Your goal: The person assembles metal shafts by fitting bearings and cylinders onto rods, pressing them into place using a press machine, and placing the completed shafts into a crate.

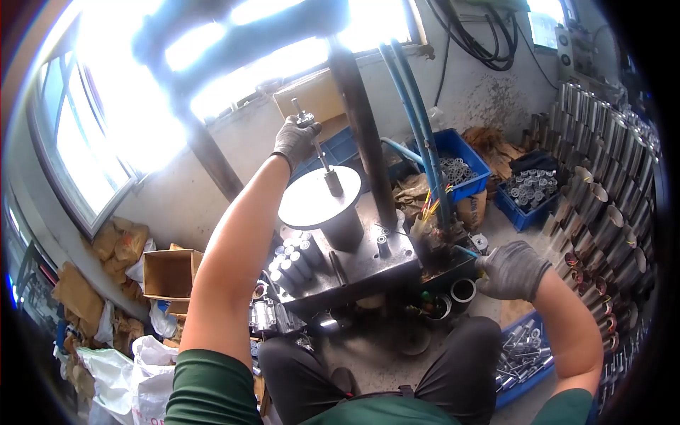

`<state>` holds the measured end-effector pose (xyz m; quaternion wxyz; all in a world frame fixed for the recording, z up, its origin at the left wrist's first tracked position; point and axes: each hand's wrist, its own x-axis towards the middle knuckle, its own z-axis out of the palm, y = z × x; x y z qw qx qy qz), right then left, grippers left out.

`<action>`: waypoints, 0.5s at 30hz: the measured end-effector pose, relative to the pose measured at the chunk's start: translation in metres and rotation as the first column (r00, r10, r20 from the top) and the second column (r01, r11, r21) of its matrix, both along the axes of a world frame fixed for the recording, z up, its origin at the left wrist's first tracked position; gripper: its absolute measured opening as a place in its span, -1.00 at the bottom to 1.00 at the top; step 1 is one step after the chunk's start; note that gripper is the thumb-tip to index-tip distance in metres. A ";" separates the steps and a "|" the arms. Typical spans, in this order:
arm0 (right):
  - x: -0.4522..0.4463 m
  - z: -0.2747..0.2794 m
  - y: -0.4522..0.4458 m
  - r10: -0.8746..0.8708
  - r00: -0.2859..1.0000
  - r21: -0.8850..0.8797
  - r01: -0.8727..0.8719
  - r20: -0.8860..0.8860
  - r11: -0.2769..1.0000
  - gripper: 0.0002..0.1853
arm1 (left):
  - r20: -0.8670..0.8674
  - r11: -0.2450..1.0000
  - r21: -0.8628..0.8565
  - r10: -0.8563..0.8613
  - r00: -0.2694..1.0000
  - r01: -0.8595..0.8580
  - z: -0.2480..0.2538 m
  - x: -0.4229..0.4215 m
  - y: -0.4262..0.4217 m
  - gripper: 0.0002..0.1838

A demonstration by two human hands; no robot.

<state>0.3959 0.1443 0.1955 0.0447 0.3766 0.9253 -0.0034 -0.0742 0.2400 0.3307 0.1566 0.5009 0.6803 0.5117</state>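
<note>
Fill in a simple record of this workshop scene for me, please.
Left hand: gray-gloved, holding a round silver metal part on a thin steel rod
Right hand: gray-gloved, at the end of a thin blue lever
Under the rod: round white-topped disc
Beside the disc: cluster of silver metal cylinders
Behind: blue plastic crate with ring-shaped metal parts
Far right: rows of shiny metal tubes

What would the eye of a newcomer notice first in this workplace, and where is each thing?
Probably the pale round plate near the middle, with the gloved left hand holding a metal part at an upright rod above it. Next, perhaps, the large mass of shiny metal tubes along the right side. The glaring window light at upper left also stands out.
</note>
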 end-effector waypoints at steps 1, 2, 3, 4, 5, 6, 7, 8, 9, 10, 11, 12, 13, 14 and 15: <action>0.001 0.000 -0.001 0.014 1.000 0.008 -0.014 -0.014 1.000 -0.58 | -0.023 1.000 0.004 0.003 1.000 -0.003 -0.002 -0.006 0.006 -0.58; 0.001 0.000 -0.001 0.028 0.999 0.017 -0.027 -0.028 0.999 -0.62 | -0.046 1.000 0.010 0.005 0.999 -0.005 -0.003 -0.013 0.017 -0.59; 0.001 0.003 -0.003 0.021 1.000 -0.006 -0.021 -0.005 1.000 -0.63 | -0.068 1.000 0.016 0.007 0.998 -0.006 -0.002 -0.014 0.020 -0.59; -0.001 0.006 -0.004 0.015 1.000 -0.029 -0.014 0.019 0.999 -0.63 | -0.096 0.999 0.011 0.036 0.995 -0.035 -0.003 -0.015 0.022 -0.58; -0.002 0.008 -0.004 0.009 0.999 -0.051 -0.007 0.042 0.999 -0.63 | -0.123 0.999 0.033 0.042 0.992 -0.038 -0.005 -0.017 0.024 -0.60; -0.001 0.005 -0.002 0.032 0.999 -0.029 -0.031 0.009 0.999 -0.66 | -0.151 0.998 0.055 0.048 0.987 -0.040 -0.008 -0.022 0.030 -0.62; 0.002 0.001 -0.001 0.055 0.998 -0.006 -0.055 -0.024 0.998 -0.68 | -0.178 0.996 0.078 0.054 0.983 -0.040 -0.011 -0.026 0.036 -0.64; 0.003 -0.002 0.001 0.078 0.995 0.017 -0.077 -0.057 0.997 -0.70 | -0.190 0.994 0.089 0.081 0.978 -0.065 -0.013 -0.030 0.041 -0.61; 0.003 -0.002 0.000 0.074 0.995 0.019 -0.073 -0.060 0.997 -0.71 | -0.203 0.991 0.099 0.107 0.973 -0.089 -0.015 -0.031 0.043 -0.56; 0.003 -0.002 0.000 0.070 0.996 0.019 -0.069 -0.063 0.997 -0.72 | -0.214 0.988 0.108 0.133 0.968 -0.112 -0.017 -0.032 0.045 -0.52; 0.003 -0.002 -0.001 0.067 0.996 0.019 -0.065 -0.066 0.998 -0.73 | -0.212 0.986 0.110 0.145 0.966 -0.123 -0.019 -0.033 0.047 -0.52; 0.003 -0.003 0.000 0.078 0.994 0.028 -0.076 -0.073 0.997 -0.74 | -0.210 0.985 0.112 0.156 0.965 -0.135 -0.018 -0.030 0.045 -0.52; 0.004 -0.006 0.001 0.090 0.993 0.036 -0.087 -0.081 0.996 -0.74 | -0.208 0.983 0.112 0.168 0.964 -0.147 -0.017 -0.028 0.043 -0.52; 0.004 -0.008 0.002 0.102 0.991 0.045 -0.098 -0.088 0.994 -0.75 | -0.209 0.982 0.108 0.178 0.962 -0.158 -0.016 -0.025 0.041 -0.53; 0.005 -0.008 0.003 0.104 0.990 0.050 -0.099 -0.097 0.994 -0.75 | -0.210 0.980 0.105 0.188 0.960 -0.169 -0.015 -0.024 0.040 -0.53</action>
